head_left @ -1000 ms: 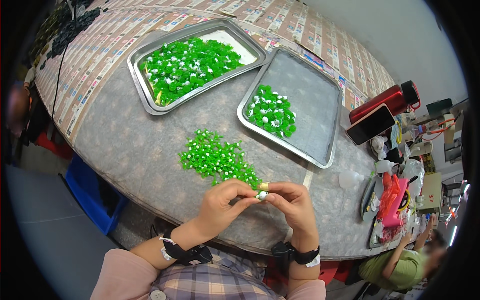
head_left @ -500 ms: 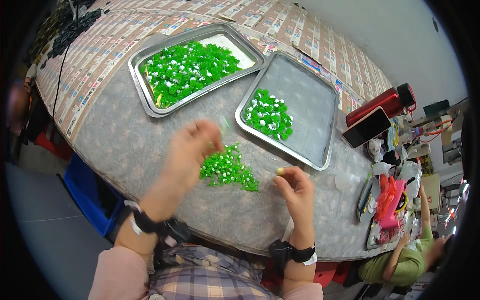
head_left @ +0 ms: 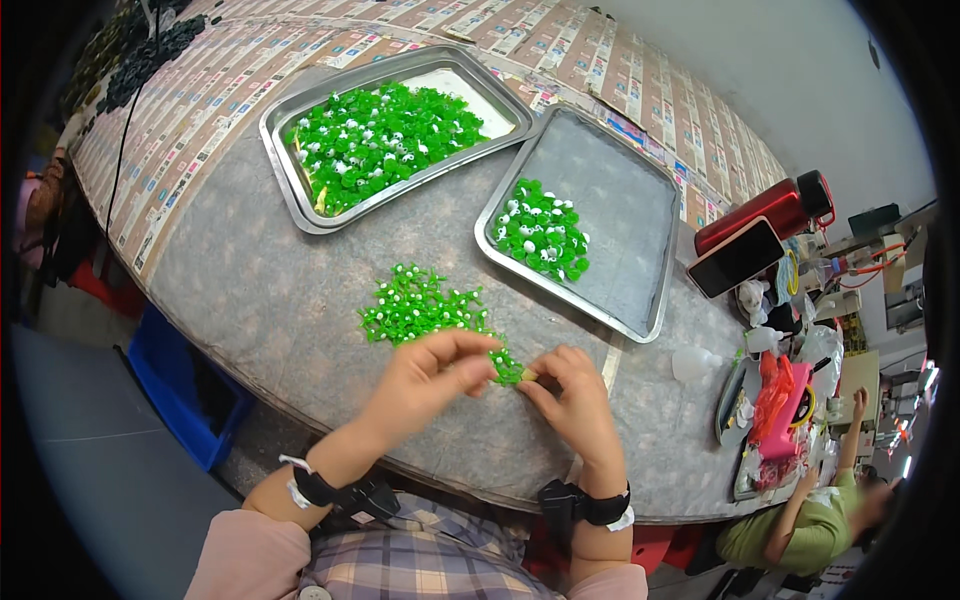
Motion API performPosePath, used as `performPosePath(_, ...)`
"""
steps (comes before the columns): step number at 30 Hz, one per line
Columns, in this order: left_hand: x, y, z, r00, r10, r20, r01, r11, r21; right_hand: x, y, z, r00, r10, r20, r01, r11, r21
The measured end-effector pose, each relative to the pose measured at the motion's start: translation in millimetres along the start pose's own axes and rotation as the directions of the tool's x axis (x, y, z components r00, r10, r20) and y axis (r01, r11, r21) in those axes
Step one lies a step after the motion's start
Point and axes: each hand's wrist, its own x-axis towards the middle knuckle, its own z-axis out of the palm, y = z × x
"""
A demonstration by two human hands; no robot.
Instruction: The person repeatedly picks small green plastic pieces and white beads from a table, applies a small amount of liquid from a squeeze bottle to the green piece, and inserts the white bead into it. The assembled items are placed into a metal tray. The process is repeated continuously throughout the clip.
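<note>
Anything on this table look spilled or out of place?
Not clearly. Small green pieces lie loose on the grey table, outside the left tray and right tray, but they're heaped just beyond the left hand, so probably placed, not spilled.

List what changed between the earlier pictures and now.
A small white piece, earlier pinched in both hands, no longer shows there. The left hand swung forward, then back by the green pile; the right hand moved left to its near end. Trays, phone and bottle stayed put.
</note>
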Motion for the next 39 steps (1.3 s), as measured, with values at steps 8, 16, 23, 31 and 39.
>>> performPosePath(8, -1.2, -12.7, 18.4, 0.839, 0.465, 0.283, -0.52, 0.53, 0.67, -7.5, -0.6, -15.6, 0.981, 0.013, 0.195, -0.128, 0.796, 0.591)
performPosePath(16, -7.7, -25.9, 22.3, 0.988, 0.15, -0.034, -0.148, 0.987, 0.059, -34.9, 41.7, -83.5, 0.176, 0.285, -0.942, 0.106, 0.946, 0.306)
performPosePath(23, -8.1, -22.9, 26.4, 0.998, -0.058, 0.024, 0.06, 0.991, -0.118, -70.8, 145.4, -80.5, 0.547, 0.464, -0.697, -0.376, 0.88, 0.291)
performPosePath(31, -6.8, -32.2, 17.1, 0.991, -0.118, 0.07, 0.133, 0.951, -0.279, -38.9, 45.7, -88.8, 0.626, 0.424, -0.655, 0.048, 0.817, 0.574)
performPosePath(39, -1.5, -27.1, 15.3, 0.982, -0.172, 0.074, 0.188, 0.916, -0.355, -19.8, -31.0, -64.6, 0.456, 0.27, -0.848, 0.266, 0.868, 0.419)
